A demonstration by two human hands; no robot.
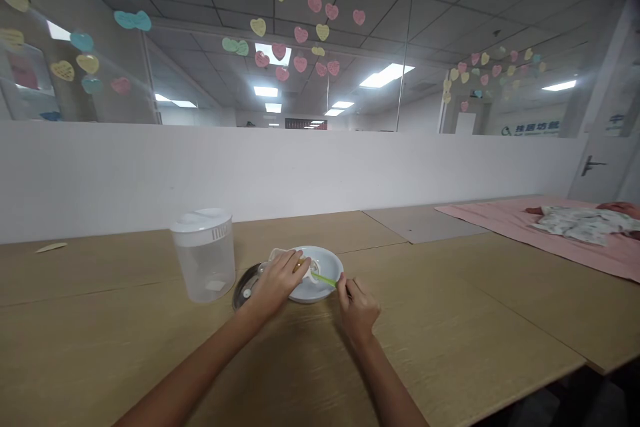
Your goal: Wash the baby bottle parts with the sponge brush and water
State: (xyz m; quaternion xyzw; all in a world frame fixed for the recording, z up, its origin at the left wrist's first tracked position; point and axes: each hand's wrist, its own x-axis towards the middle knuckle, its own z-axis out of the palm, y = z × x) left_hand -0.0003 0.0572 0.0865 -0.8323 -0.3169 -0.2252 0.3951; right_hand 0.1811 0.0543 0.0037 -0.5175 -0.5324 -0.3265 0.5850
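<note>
Over a white bowl (pixel 333 258), my left hand (pixel 280 277) is wrapped round what looks like a baby bottle (pixel 315 269), tipped on its side with its round white mouth facing right. An amber part shows between the fingers; most of its body is hidden. My right hand (pixel 359 307) is closed on the end of a thin bright green stick (pixel 325 279), whose far end reaches the bottle's mouth; its tip is hidden. Left of the bowl, partly under my left hand, lies a round metal dish (pixel 241 283) holding small pale and clear parts.
A clear lidded bucket (pixel 203 257) stands left of the metal dish on the wooden table (pixel 430 347). A flat pale piece (pixel 51 247) lies far left. At right, a pink cloth (pixel 505 223) bears a clothed baby-like figure (pixel 575 221). A white low wall (pixel 300 173) runs behind.
</note>
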